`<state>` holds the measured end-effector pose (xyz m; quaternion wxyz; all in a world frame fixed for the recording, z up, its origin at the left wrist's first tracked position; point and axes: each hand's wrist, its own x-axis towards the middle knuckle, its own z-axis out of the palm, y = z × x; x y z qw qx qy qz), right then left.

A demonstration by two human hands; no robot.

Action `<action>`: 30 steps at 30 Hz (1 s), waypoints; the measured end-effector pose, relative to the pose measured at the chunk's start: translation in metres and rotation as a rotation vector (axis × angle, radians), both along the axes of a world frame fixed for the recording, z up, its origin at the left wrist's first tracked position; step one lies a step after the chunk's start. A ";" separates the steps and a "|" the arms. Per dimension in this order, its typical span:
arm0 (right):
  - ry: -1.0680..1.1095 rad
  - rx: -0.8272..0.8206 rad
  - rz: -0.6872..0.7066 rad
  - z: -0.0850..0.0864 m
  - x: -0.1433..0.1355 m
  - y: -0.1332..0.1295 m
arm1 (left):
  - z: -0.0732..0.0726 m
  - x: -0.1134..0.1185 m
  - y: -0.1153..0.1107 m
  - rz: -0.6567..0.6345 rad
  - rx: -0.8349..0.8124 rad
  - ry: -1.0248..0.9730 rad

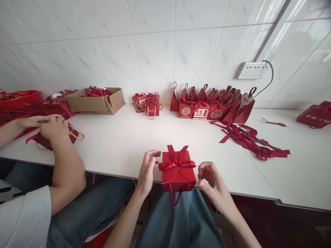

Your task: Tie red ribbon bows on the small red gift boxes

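A red gift box (179, 177) sits at the table's front edge, directly before me. A shiny dark-red ribbon is tied in a bow (177, 164) on its top, and a twisted red cord handle (176, 199) hangs down at the near side. Just left of the box is my left hand (148, 172), its fingers apart and holding nothing. My right hand (210, 177) is close to the box's right side, with curled but separated fingers and nothing between them.
Loose ribbons (253, 139) lie to the right on the white table (113, 137). Finished red boxes (200, 110) line the wall, near a carton (100, 103). At left, a person's hands (53, 125) work on a red box. A socket strip (252, 70) is on the wall.
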<state>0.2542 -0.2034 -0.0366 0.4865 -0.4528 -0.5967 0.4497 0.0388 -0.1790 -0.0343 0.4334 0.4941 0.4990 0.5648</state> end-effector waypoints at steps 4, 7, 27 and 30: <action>-0.189 0.010 0.084 -0.003 0.001 0.001 | -0.003 0.006 0.004 -0.011 -0.017 -0.044; -0.212 0.041 -0.134 -0.003 0.005 0.012 | -0.013 0.000 -0.001 0.119 0.048 -0.107; -0.278 0.178 0.010 -0.012 0.018 0.016 | 0.029 0.025 -0.020 -0.168 -0.085 0.424; -0.264 0.169 0.031 -0.011 0.018 0.021 | 0.032 0.023 -0.032 -0.192 -0.143 0.454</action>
